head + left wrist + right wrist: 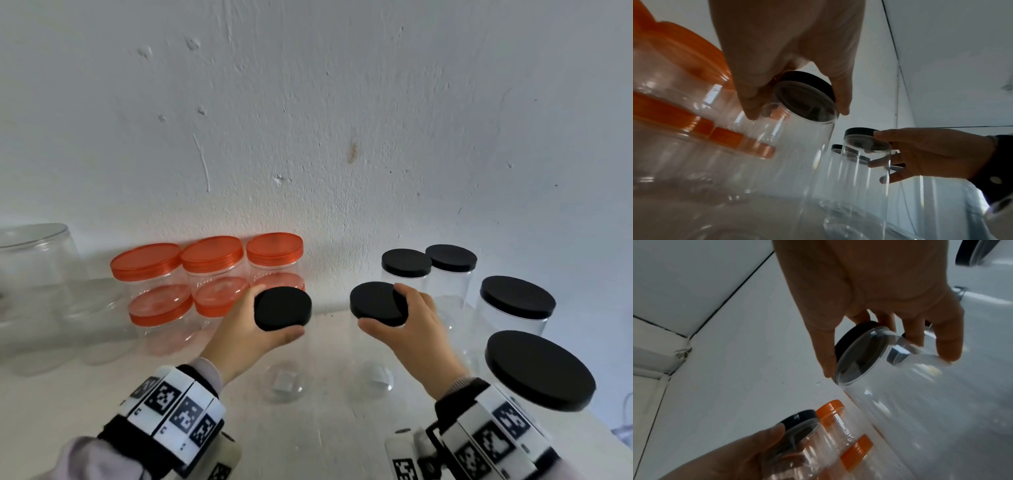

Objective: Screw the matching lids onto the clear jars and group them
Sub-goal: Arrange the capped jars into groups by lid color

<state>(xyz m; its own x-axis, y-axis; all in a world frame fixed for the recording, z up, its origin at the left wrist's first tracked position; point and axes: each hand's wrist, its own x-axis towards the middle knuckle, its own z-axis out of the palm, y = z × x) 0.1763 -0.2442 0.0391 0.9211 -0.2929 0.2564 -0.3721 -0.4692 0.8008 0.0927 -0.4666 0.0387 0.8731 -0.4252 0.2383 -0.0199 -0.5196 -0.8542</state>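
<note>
My left hand [255,334] grips a black lid [282,308] from above, thumb and fingers round its rim. The lid sits on the mouth of a tall clear jar [284,380] standing on the table. My right hand [411,325] grips a second black lid [375,303] the same way on another clear jar [373,377] beside it. The left wrist view shows the left lid [807,91] on its jar's [797,146] rim. In the right wrist view the right lid [855,340] sits on its jar [920,394].
Several orange-lidded jars [212,260] are stacked in two layers against the wall at the back left. Black-lidded jars [517,298] stand at the right, one close [539,370] to my right wrist. Lidless clear jars [34,260] stand at the far left on the white table [325,445].
</note>
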